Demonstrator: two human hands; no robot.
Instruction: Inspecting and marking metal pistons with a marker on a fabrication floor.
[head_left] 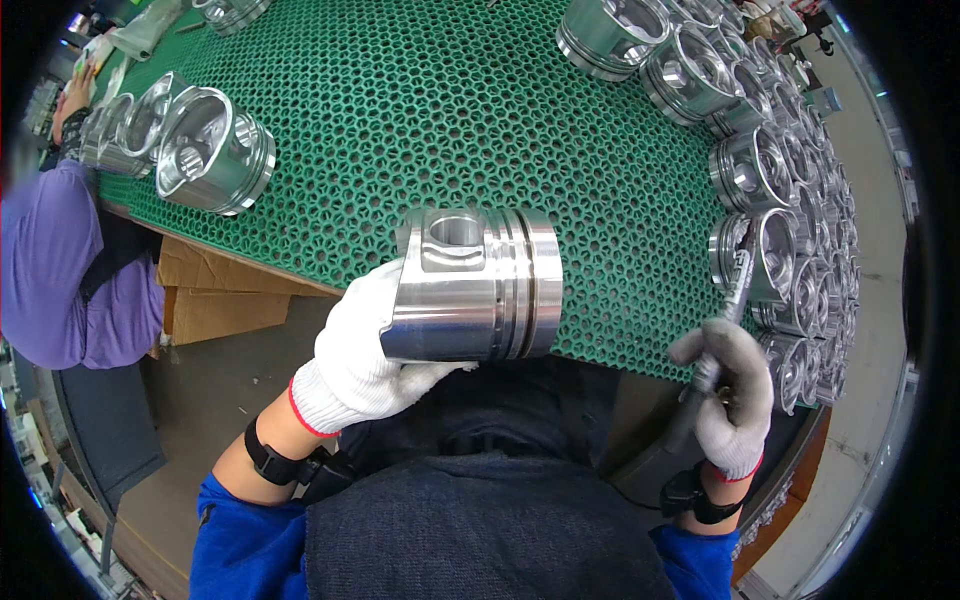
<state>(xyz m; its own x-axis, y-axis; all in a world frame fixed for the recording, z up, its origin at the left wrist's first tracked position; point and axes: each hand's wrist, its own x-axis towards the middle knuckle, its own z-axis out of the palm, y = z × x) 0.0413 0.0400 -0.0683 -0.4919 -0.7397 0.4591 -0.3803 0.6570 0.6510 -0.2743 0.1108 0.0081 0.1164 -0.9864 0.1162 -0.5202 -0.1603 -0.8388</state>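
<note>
Piston [445,315] at mat edge [625,356], neighbours [238,165] apart

Piston [455,310] in left hand [350,345], mat [420,130] beyond, piston cluster [740,175] right, piston row [228,170] left

At left, a co-worker in purple [55,265] is showing beside the green honeycomb-topped counter [400,120], brown cardboard [225,318] is sitting below its edge, and a pale bag [148,30] (looking crumpled) is lying far back.
</note>
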